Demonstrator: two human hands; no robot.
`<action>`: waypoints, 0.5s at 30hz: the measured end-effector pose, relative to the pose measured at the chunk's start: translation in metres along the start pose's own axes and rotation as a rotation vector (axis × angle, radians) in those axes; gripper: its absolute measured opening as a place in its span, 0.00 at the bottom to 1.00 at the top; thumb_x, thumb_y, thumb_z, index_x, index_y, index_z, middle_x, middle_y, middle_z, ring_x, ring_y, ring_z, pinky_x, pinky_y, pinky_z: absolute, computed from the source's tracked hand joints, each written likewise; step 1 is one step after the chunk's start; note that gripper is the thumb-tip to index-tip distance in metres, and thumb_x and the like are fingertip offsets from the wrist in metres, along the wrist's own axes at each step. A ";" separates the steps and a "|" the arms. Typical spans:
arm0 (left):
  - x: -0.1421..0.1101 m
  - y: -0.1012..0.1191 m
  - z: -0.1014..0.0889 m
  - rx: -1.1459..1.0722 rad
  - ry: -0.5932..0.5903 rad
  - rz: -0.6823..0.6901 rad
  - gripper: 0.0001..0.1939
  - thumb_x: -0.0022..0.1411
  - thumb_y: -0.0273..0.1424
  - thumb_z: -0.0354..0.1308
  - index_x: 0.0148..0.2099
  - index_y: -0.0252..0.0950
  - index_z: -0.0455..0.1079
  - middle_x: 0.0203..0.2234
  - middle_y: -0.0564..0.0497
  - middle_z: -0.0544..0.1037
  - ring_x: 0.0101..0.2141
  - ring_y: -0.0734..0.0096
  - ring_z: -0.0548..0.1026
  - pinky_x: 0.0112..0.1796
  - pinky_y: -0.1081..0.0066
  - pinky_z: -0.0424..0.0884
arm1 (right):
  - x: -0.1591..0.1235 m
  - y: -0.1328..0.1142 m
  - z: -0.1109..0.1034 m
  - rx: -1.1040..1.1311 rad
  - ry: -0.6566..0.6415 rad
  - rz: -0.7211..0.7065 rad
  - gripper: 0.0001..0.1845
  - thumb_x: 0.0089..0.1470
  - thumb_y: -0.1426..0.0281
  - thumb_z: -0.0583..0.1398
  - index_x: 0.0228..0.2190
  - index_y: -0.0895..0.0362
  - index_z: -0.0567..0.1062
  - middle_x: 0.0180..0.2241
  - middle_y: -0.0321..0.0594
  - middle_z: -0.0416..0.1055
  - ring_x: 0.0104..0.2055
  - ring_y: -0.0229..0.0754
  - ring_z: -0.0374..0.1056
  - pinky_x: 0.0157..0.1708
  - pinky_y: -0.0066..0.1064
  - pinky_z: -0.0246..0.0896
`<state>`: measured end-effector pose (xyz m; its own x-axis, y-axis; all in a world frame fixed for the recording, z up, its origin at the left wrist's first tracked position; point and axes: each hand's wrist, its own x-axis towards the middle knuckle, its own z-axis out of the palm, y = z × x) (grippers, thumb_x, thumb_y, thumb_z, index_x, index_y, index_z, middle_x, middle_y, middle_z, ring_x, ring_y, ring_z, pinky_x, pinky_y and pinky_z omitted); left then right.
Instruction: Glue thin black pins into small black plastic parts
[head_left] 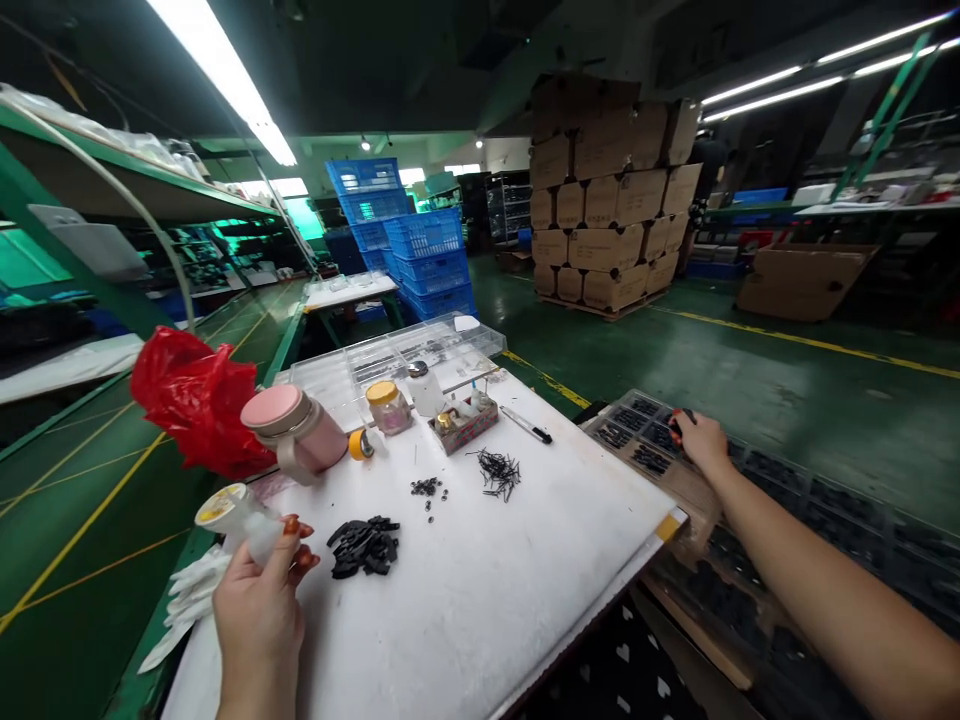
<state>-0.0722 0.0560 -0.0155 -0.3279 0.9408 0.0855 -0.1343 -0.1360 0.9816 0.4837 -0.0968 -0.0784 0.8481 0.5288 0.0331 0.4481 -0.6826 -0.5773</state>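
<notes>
My left hand (259,600) is raised over the table's near left corner, fingers closed around a whitish translucent piece (264,535) whose kind I cannot make out. Right behind it stands a white container (223,508) with yellow stains on top. A heap of flat black parts (365,546) lies to the right of that hand. Off the table's right side, my right hand (701,442) reaches over a compartment tray (637,425) of dark parts, its fingers pinched on a small black part (677,428). Small black rings (426,488) and thin black pins (499,472) lie mid-table.
Along the table's back stand a pink mug (322,440), a yellow-lidded jar (388,408), a small box of bottles (465,425) and a clear divided tray (360,365). A utility knife (526,425) lies nearby. A red plastic bag (199,405) hangs left; white gloves (191,595) lie below.
</notes>
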 end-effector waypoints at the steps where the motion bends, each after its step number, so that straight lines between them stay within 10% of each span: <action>1: -0.001 0.001 0.000 -0.005 -0.006 0.003 0.24 0.37 0.39 0.73 0.37 0.34 0.73 0.29 0.53 0.74 0.22 0.78 0.66 0.21 0.78 0.68 | -0.003 -0.023 -0.004 0.043 0.001 -0.094 0.21 0.69 0.60 0.47 0.41 0.62 0.73 0.31 0.40 0.73 0.26 0.36 0.68 0.26 0.28 0.66; 4: -0.005 0.004 0.001 -0.016 -0.025 0.025 0.23 0.39 0.39 0.73 0.37 0.34 0.72 0.28 0.54 0.74 0.22 0.79 0.66 0.22 0.77 0.67 | -0.034 -0.103 -0.002 0.160 -0.069 -0.448 0.32 0.69 0.58 0.35 0.39 0.62 0.72 0.28 0.42 0.72 0.24 0.38 0.68 0.21 0.28 0.61; 9: -0.009 0.007 -0.002 -0.017 -0.038 0.045 0.23 0.42 0.41 0.71 0.38 0.34 0.72 0.28 0.54 0.74 0.21 0.78 0.65 0.23 0.75 0.67 | -0.150 -0.232 0.045 0.150 -0.380 -1.097 0.23 0.65 0.56 0.51 0.27 0.58 0.73 0.22 0.35 0.72 0.23 0.37 0.67 0.25 0.25 0.58; 15: -0.010 0.005 -0.007 -0.034 -0.051 0.043 0.25 0.42 0.43 0.72 0.38 0.34 0.72 0.28 0.53 0.74 0.22 0.78 0.65 0.23 0.75 0.67 | -0.262 -0.316 0.118 -0.048 -0.449 -1.539 0.13 0.59 0.61 0.59 0.36 0.59 0.77 0.36 0.48 0.78 0.35 0.48 0.74 0.30 0.33 0.63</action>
<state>-0.0763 0.0437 -0.0128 -0.2858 0.9484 0.1373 -0.1528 -0.1866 0.9705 0.0863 0.0396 -0.0004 -0.5405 0.7880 0.2948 0.7722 0.6037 -0.1980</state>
